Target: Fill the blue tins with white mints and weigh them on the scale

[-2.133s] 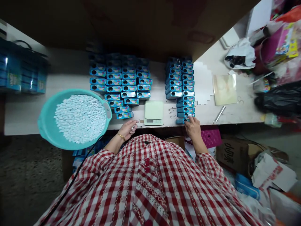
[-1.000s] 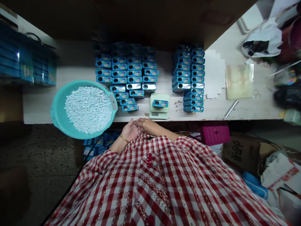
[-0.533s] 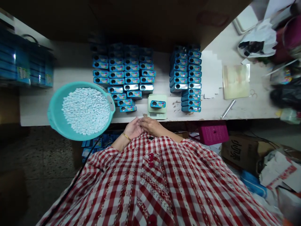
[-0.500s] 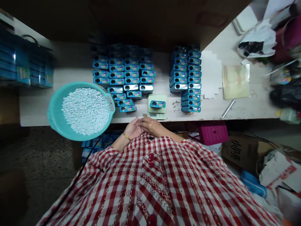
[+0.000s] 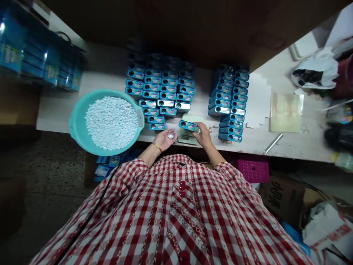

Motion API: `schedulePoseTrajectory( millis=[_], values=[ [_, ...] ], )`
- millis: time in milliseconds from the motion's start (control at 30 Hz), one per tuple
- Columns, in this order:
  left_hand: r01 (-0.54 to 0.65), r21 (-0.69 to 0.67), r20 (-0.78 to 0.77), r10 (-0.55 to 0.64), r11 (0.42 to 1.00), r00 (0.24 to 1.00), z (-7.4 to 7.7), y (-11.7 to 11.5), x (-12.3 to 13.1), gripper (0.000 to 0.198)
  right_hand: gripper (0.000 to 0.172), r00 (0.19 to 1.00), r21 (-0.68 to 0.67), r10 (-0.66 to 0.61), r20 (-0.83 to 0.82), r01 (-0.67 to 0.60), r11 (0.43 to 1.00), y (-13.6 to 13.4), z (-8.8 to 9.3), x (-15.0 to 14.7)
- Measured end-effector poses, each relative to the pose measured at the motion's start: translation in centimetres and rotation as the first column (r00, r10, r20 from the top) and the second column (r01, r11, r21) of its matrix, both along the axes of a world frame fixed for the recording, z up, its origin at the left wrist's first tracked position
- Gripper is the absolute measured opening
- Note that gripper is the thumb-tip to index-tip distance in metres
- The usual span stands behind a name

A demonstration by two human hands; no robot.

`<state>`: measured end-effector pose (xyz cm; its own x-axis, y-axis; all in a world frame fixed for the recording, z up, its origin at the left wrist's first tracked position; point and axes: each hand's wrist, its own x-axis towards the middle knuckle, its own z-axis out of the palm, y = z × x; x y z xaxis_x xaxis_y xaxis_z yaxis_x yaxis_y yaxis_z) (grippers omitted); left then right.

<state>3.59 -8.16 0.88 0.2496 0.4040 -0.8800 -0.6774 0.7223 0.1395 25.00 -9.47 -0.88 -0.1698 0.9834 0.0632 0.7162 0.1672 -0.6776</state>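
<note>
My left hand [image 5: 163,141] lies palm up at the front edge of the table with a few small white candies [image 5: 170,136] in it. A small blue tin [image 5: 187,125] with a dark round hole in its top is gripped at its right end by my right hand [image 5: 203,136]. This tin is over the pale green scale [image 5: 188,139]; whether it still touches the pan I cannot tell. To the left, a turquoise bowl [image 5: 75,127] holds many white candies [image 5: 111,123] of the same look.
Rows of blue tins [image 5: 151,95] stand behind my left hand, and more tins [image 5: 231,128] stand to the right. A metal tube [image 5: 273,143] and a clear yellowish sheet [image 5: 286,112] lie farther right. Below the table edge is a magenta basket [image 5: 253,169].
My hands, together before, have parted. My left hand has turned up, showing candies, and my right hand has taken hold of the tin at the scale. The camera view has shifted and tilted.
</note>
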Motion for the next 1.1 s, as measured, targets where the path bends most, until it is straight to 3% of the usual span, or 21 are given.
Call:
schedulePoseTrajectory(
  millis=[133, 267, 467, 600, 700, 867, 1000, 1100],
  values=[
    [-0.076, 0.056, 0.023, 0.075, 0.996, 0.997, -0.4, 1.3, 1.2, 0.028, 0.042, 0.912, 0.115, 0.198, 0.359, -0.253, 0.961, -0.2, 5.9, -2.1],
    [-0.088, 0.067, 0.067, 0.084, 0.994, 0.994, -0.5, 1.9, 2.1, 0.029, 0.037, 0.766, 0.074, 0.256, 0.589, -0.367, 0.927, -0.1, 8.5, -3.0],
    [-0.083, 0.086, 0.147, 0.070, 0.993, 0.987, -0.1, 1.9, 2.7, 0.031, 0.038, 0.709, 0.087, 0.255, 0.657, -0.407, 0.909, -0.7, 9.2, -3.4],
    [-0.072, 0.072, 0.117, 0.064, 0.995, 0.991, 0.0, 1.7, 2.6, 0.026, 0.037, 0.698, 0.061, 0.243, 0.674, -0.380, 0.923, -0.9, 9.0, -3.1],
    [-0.086, 0.084, 0.084, 0.079, 0.993, 0.993, -0.1, 1.7, 2.4, 0.022, 0.040, 0.724, 0.055, 0.220, 0.653, -0.335, 0.941, -1.0, 9.1, -2.8],
    [-0.016, 0.120, 0.071, 0.007, 0.993, 0.997, -0.2, 2.3, 2.6, 0.022, 0.039, 0.745, 0.108, 0.205, 0.635, -0.348, 0.931, -1.6, 9.3, -3.0],
    [-0.030, 0.101, 0.086, 0.022, 0.994, 0.996, -0.1, 2.4, 3.1, 0.025, 0.040, 0.761, 0.091, 0.191, 0.620, -0.312, 0.946, -1.5, 8.4, -2.7],
    [-0.051, 0.098, 0.099, 0.041, 0.994, 0.994, 0.0, 2.3, 3.4, 0.025, 0.041, 0.822, 0.076, 0.159, 0.546, -0.238, 0.968, -1.4, 7.3, -1.6]
  ],
)
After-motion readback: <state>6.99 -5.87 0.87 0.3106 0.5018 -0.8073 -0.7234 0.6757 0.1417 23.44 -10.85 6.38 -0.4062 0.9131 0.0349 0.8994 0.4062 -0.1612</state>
